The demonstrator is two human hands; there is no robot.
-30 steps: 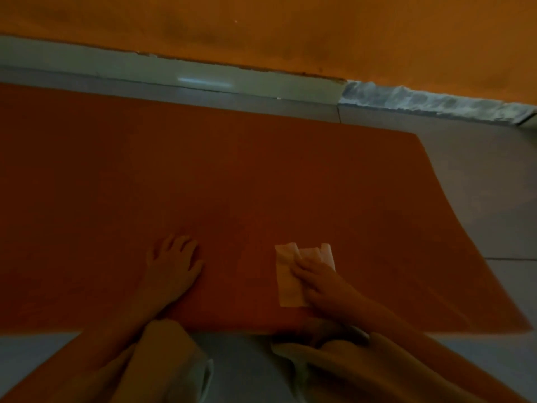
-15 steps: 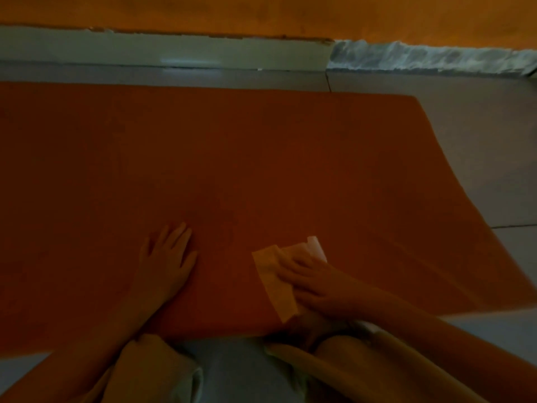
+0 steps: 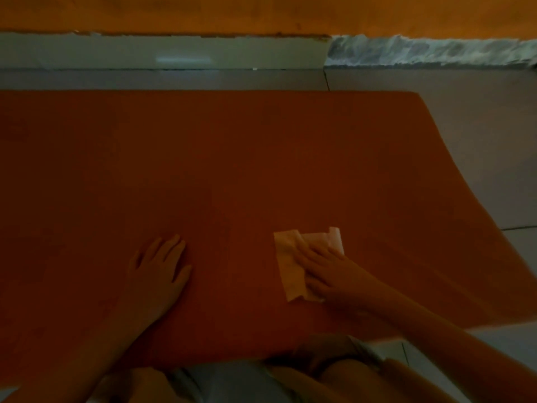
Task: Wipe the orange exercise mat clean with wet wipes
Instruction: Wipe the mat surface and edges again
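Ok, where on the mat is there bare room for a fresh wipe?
Bare: the far half of the orange mat, beyond the hands, and the strip between left hand and wet wipe. Crowded only under the right hand.

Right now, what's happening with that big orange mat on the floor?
A person is down at the near edge of the flat orange exercise mat, which lies on grey floor tiles. Their right hand presses a pale folded wet wipe onto the mat with straight fingers. Their left hand rests flat on the mat beside it, holding nothing.
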